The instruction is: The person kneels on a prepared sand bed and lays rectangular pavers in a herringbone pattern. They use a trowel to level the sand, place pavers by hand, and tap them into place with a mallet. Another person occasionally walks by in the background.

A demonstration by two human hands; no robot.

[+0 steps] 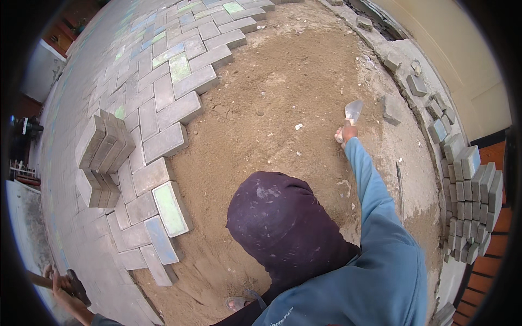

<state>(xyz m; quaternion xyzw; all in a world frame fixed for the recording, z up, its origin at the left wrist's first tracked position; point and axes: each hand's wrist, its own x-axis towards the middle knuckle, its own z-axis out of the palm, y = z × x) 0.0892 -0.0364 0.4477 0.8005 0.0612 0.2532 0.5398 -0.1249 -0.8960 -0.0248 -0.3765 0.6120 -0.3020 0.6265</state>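
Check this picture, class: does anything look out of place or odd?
One loose grey block sits alone on the dirt, right of the trowel. It looks odd because it is apart from the laid paving.

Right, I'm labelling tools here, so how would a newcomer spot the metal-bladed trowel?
Start at the brown sand bed beside the grey block paving. On its right side, follow the light-blue fabric sleeve up to the right hand. The metal-bladed trowel is gripped there; its shiny metal sets it apart from the dull, blocky grey paver lying nearby.
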